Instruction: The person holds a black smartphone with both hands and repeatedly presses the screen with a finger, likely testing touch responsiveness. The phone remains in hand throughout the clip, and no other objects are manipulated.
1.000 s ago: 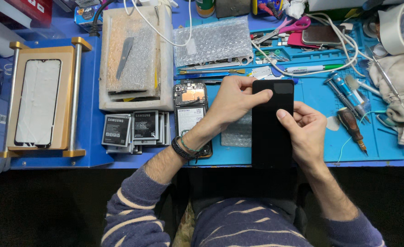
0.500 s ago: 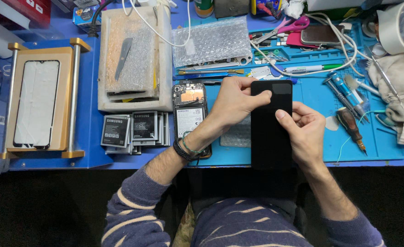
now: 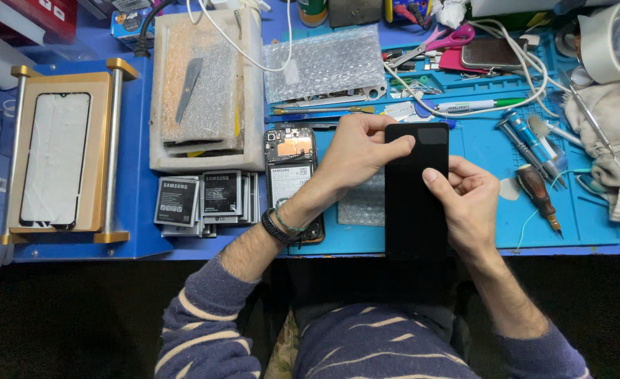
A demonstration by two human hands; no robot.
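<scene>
Both my hands hold a black phone screen panel point(image 3: 415, 203) upright over the front edge of the blue work mat point(image 3: 576, 217). My left hand point(image 3: 355, 158) grips its top left corner, fingertips lying on the dark glass. My right hand point(image 3: 468, 200) clasps its right edge, thumb pressed on the face. Just left of my left wrist lies an opened phone body point(image 3: 290, 168) with its battery and circuit board exposed. A small sheet of bubble wrap point(image 3: 362, 203) lies under the panel.
A brass-framed press jig point(image 3: 61, 158) holding a screen stands at the left. Phone batteries point(image 3: 201, 196) are stacked by a foam block point(image 3: 204, 84) with a metal blade. Screwdrivers point(image 3: 534, 189), scissors point(image 3: 440, 42), cables, a tape roll point(image 3: 615, 38) and a cloth crowd the right.
</scene>
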